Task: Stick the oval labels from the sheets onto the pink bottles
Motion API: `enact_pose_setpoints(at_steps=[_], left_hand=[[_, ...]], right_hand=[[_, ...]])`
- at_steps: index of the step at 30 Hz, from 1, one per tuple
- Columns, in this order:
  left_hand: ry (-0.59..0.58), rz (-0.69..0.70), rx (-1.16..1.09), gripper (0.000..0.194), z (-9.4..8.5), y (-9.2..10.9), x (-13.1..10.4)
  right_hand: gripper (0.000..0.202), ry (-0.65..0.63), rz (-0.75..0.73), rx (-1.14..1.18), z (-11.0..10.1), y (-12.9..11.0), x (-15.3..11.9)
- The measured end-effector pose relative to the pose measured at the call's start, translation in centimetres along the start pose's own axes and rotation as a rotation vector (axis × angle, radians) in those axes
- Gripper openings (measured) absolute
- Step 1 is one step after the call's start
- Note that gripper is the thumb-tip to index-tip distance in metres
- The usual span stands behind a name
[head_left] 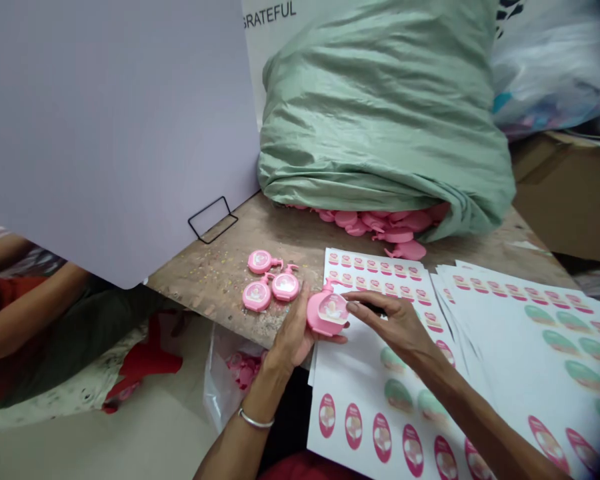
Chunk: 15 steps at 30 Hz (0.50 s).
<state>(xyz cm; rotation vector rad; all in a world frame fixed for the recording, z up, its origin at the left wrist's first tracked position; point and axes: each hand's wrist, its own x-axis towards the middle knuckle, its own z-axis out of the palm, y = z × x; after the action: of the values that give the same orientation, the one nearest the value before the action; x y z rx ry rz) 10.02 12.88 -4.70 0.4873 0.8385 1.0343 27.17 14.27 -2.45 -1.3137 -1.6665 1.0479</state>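
Observation:
My left hand is wrapped round a pink pump-shaped piece, held upright over the table's front edge. A clear label with a pale picture lies on the front of the piece. The fingertips of my right hand are pinched at the right edge of that label. Left of my hands, three labelled pink pieces lie on the table. Sheets of pink and green stickers spread out beneath and to the right of my right hand.
A large green sack stands at the back, with pink pieces spilling from its mouth. A grey panel with a black wire stand is at left, beside another person's arm. A plastic bag hangs below the table.

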Motion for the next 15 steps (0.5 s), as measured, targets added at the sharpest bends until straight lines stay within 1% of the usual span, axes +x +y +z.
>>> enact_pose_setpoints(at_steps=[6,15], left_hand=[[0.053,0.091,0.014,0.058,0.2,0.3,-0.8],[0.038,0.115,0.023,0.059,-0.1,0.6,-1.1]], right_hand=[[0.025,0.028,-0.098,-0.086,0.8,-0.6,-0.4],[0.028,0.017,-0.074,-0.061,1.4,-0.4,0.0]])
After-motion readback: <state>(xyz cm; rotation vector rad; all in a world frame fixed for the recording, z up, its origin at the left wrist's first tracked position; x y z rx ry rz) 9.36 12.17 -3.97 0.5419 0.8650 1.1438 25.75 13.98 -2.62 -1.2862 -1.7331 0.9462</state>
